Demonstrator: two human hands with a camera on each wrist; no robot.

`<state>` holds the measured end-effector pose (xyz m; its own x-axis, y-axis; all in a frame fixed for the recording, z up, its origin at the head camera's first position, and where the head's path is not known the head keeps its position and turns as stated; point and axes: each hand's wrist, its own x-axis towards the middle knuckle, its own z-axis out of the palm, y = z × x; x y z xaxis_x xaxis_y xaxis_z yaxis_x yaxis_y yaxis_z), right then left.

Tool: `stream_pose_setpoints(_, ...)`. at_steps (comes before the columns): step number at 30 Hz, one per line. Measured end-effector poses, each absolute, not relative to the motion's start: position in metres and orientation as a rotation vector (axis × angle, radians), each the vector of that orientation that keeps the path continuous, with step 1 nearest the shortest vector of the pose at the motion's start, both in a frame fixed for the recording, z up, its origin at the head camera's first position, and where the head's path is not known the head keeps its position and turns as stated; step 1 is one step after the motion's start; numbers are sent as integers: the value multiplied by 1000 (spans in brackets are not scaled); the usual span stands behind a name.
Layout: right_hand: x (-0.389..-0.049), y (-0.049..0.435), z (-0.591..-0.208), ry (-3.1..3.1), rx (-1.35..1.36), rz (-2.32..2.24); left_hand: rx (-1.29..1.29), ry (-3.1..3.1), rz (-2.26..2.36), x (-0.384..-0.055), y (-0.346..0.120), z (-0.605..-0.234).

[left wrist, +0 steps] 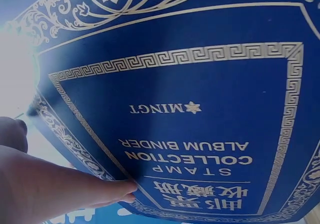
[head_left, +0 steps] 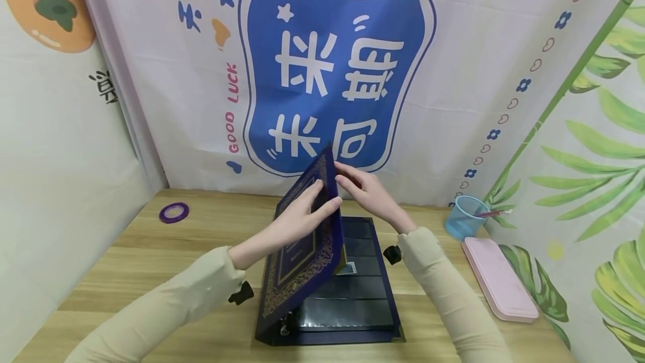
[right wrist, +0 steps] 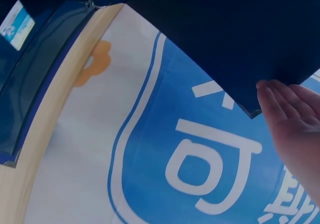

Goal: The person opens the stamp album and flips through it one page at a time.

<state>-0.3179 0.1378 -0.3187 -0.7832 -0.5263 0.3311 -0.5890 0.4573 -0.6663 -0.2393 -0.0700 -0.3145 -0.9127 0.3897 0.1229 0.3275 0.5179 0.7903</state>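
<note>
A dark blue stamp album [head_left: 302,240] with gold ornament stands open on the table, its front cover raised at a steep tilt. My left hand [head_left: 297,220] lies against the cover's outer face with straight fingers, the thumb near its free edge. Across from it, my right hand [head_left: 370,189] touches the cover's inner side near the far corner, fingers extended; the right wrist view shows those fingertips on the dark inner face. Beneath the cover, a black pocket page [head_left: 347,312] holds a small stamp [head_left: 347,269]. The left wrist view shows the cover's printed title [left wrist: 187,159] upside down.
A purple ring-shaped object [head_left: 174,213] lies at the table's back left. On the right stand a blue translucent cup [head_left: 463,220] with a pencil [head_left: 492,213] in it and a pink case [head_left: 499,279]. A printed cloth [head_left: 332,60] hangs behind the table.
</note>
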Motion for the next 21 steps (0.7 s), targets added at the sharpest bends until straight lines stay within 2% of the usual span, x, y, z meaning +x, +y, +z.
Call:
stream_pose_setpoints(11,-317,130,-322,-2560,1093,1282,535,2544,1527,-240,-82,-302)
stream_pose_setpoints(21,-317,173,-368,-2685,948,1173,511,2531,1706,-232,-140,-292)
